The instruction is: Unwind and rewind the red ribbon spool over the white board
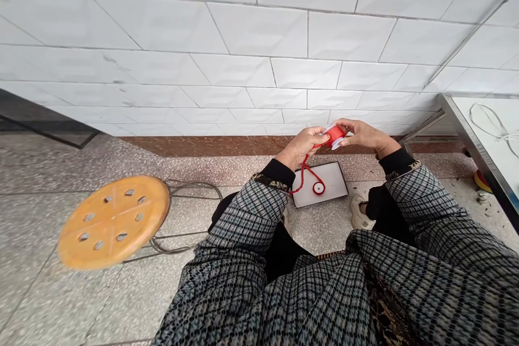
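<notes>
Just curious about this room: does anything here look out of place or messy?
Loose bits of debris lie scattered on the speckled floor beside the steel-edged table, like unswept litter. The red cord and spool look undamaged.

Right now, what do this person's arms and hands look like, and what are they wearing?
The left sleeve and right sleeve are a grey-and-black checked weave, each ending in a black cuff edged with a patterned gold-toned band. The left hand and right hand are bare, without gloves.

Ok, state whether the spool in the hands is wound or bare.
Wound: red cord fills the spool held between the left hand and right hand, with a length trailing down.
</notes>
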Demonstrator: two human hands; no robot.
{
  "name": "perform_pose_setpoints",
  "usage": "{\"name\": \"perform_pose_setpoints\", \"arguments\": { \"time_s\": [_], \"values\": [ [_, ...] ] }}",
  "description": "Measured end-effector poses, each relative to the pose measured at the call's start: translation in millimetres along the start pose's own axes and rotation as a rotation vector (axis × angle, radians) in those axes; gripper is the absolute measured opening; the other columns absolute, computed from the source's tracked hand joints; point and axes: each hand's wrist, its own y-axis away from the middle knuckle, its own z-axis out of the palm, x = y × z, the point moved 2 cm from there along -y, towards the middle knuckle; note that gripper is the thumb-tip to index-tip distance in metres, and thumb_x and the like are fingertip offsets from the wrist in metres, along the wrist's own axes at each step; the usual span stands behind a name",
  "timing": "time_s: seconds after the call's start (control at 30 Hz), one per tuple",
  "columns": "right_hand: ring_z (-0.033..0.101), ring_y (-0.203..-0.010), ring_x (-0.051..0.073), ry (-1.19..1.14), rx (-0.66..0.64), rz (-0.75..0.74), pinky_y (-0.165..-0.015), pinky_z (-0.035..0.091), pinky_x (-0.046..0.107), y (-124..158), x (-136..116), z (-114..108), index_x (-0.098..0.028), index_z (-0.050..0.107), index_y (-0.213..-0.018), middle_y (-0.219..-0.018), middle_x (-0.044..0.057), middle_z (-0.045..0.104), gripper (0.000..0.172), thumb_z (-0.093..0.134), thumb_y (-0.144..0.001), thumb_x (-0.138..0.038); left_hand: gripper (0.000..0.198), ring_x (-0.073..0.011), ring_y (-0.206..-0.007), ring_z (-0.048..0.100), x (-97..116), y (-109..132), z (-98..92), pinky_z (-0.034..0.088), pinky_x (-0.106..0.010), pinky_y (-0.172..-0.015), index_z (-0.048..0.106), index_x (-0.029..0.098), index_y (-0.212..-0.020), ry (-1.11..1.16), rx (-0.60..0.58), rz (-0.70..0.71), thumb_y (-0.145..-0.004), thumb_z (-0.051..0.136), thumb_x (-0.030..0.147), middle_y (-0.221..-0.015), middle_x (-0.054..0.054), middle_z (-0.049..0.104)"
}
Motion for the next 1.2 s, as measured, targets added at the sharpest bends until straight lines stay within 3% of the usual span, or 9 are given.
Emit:
{"name": "perform_pose_setpoints", "arguments": {
  "time_s": [0.2,0.37,0.43,0.5,0.67,0.83,1.07,1.2],
  "values": [
    [0.064,-0.108,0.031,0.406,-0.012,-0.123,-0.104,0.051,0.051,0,-1,7,-0.029,0.080,-0.118,-0.114,0.007,0.076,0.049,0.096,-0.071,-0.025,0.017,-0.0036,-0.042,0.026,-15,-7,0.9,0.009,-0.024,-0.047,0.066,0.016,-0.083,-0.129,0.078,-0.003,-0.082,0.081,0.023,-0.054,0.006,0.049],
    [0.064,-0.103,0.032,0.501,0.025,-0.123,-0.100,0.053,0.051,1,8,-5,-0.026,0.079,-0.116,-0.110,0.010,0.075,0.045,0.095,-0.075,-0.034,0.021,-0.0055,-0.045,0.032,-11,-5,2.0,0.014,-0.022,-0.048,0.070,0.017,-0.103,-0.160,0.106,0.041,-0.086,0.080,0.024,-0.059,0.007,0.052],
    [0.064,-0.103,0.033,0.492,0.073,-0.086,-0.100,0.054,0.053,3,13,-15,-0.025,0.078,-0.116,-0.112,0.010,0.074,0.047,0.095,-0.074,-0.035,0.018,-0.0057,-0.045,0.031,-5,-2,-0.6,0.014,-0.022,-0.048,0.069,0.018,-0.102,-0.190,0.136,0.055,-0.087,0.078,0.021,-0.057,0.008,0.049],
    [0.065,-0.105,0.034,0.453,0.123,-0.052,-0.102,0.054,0.055,5,18,-24,-0.025,0.078,-0.119,-0.116,0.010,0.074,0.051,0.095,-0.072,-0.032,0.009,-0.0049,-0.044,0.026,1,0,-4.4,0.012,-0.023,-0.048,0.069,0.016,-0.089,-0.231,0.141,0.048,-0.089,0.076,0.021,-0.053,0.008,0.043],
    [0.067,-0.107,0.035,0.347,0.183,-0.010,-0.107,0.052,0.057,8,19,-34,-0.025,0.080,-0.118,-0.116,0.010,0.075,0.054,0.098,-0.067,-0.029,0.028,-0.0032,-0.043,0.020,9,4,-13.8,0.008,-0.023,-0.048,0.066,0.015,-0.070,-0.242,0.044,0.003,-0.089,0.080,0.030,-0.048,0.009,0.035],
    [0.067,-0.101,0.031,0.207,0.141,-0.002,-0.103,0.054,0.053,9,8,-33,-0.024,0.080,-0.117,-0.108,0.006,0.078,0.053,0.097,-0.070,-0.040,0.034,-0.0029,-0.042,0.018,10,4,-17.0,0.008,-0.023,-0.046,0.067,0.015,-0.069,-0.175,-0.033,-0.008,-0.088,0.084,0.038,-0.046,0.008,0.035],
    [0.071,-0.102,0.024,-0.259,0.023,-0.043,-0.096,0.056,0.037,10,-6,-17,-0.021,0.077,-0.121,-0.113,0.006,0.080,0.063,0.100,-0.070,-0.051,0.037,-0.0013,-0.040,0.021,3,3,-4.0,0.010,-0.021,-0.043,0.068,0.013,-0.075,-0.048,-0.042,0.078,-0.087,0.086,0.043,-0.051,0.009,0.038],
    [0.070,-0.093,0.019,-0.396,0.072,-0.057,-0.090,0.055,0.032,8,-4,-10,-0.022,0.078,-0.120,-0.108,0.004,0.080,0.070,0.104,-0.064,-0.055,0.039,-0.0016,-0.039,0.021,-2,2,5.7,0.011,-0.019,-0.042,0.066,0.013,-0.076,0.047,-0.089,0.109,-0.090,0.084,0.045,-0.050,0.009,0.037]
  ]
}}
